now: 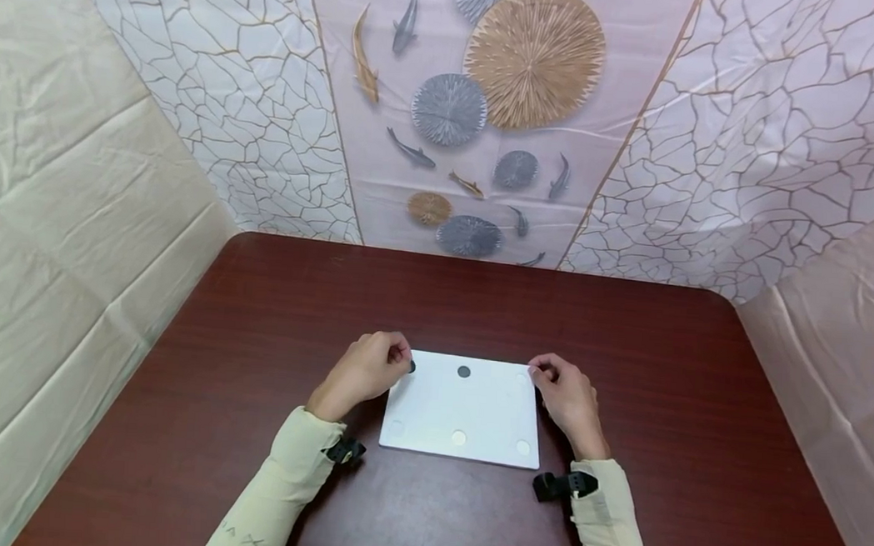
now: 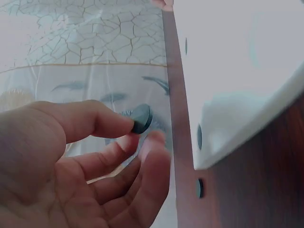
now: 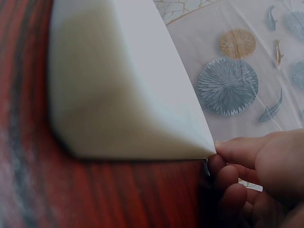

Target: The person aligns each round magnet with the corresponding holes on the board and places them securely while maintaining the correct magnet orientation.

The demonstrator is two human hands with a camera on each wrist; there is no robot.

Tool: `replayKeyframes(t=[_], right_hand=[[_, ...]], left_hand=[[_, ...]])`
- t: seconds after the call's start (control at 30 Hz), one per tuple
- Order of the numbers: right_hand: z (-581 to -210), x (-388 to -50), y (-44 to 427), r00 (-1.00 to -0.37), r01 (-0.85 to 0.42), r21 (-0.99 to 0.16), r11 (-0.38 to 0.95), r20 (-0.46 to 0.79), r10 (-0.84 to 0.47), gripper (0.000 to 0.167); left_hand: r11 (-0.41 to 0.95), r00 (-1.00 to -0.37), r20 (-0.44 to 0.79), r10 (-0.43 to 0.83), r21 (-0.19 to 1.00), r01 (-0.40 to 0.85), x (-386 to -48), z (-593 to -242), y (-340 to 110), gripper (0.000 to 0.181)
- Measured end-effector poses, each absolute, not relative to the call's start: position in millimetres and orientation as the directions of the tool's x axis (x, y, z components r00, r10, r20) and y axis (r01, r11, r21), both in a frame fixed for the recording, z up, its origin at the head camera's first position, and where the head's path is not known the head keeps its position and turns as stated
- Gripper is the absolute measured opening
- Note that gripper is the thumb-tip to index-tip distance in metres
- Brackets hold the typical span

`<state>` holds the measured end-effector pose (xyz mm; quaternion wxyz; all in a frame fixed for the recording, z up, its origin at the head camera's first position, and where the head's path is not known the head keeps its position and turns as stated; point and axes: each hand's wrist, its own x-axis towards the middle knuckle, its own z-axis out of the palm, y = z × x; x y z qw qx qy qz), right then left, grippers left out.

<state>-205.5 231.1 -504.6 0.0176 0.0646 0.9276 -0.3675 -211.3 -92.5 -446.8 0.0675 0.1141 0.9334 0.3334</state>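
Observation:
A thin white rectangular board [image 1: 429, 402] lies flat on the table, marked with several pale circles. My left hand [image 1: 371, 365] is at its far left corner. In the left wrist view, that hand's thumb and finger pinch a small dark round disc [image 2: 143, 118], tilted on edge. A dark disc [image 1: 464, 371] sits near the middle of the board's far edge. Another disc [image 2: 199, 188] appears just off the board's corner in the left wrist view. At the far right corner, my right hand [image 1: 566, 395] pinches the board between thumb and finger.
The dark red-brown table [image 1: 316, 291] extends around the board on all sides. Behind it hangs a patterned cloth [image 1: 443, 173] with fish and round motifs. Plain beige cloth [image 1: 49, 224] hangs at the left side, and more at the right. Each wrist wears a black strap device.

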Motion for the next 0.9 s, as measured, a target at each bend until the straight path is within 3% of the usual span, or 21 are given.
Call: replayKeyframes(t=[0.37,0.9], right_hand=[[-506.2,-205.8,228.4,-0.992,0.128,-0.688,0.714,-0.083,0.098,0.02],[-505.7,-205.1,231.3,-0.99,0.142,-0.687,0.713,-0.087,0.114,0.021]], left_hand=[[0.755,-0.966,-0.106,0.237,0.645,0.115,-212.6,-447.2,-75.5,0.009],[0.657,-0.914,-0.042,0.404,0.709,0.258,-220.8,-449.3,-50.6,0.012]])
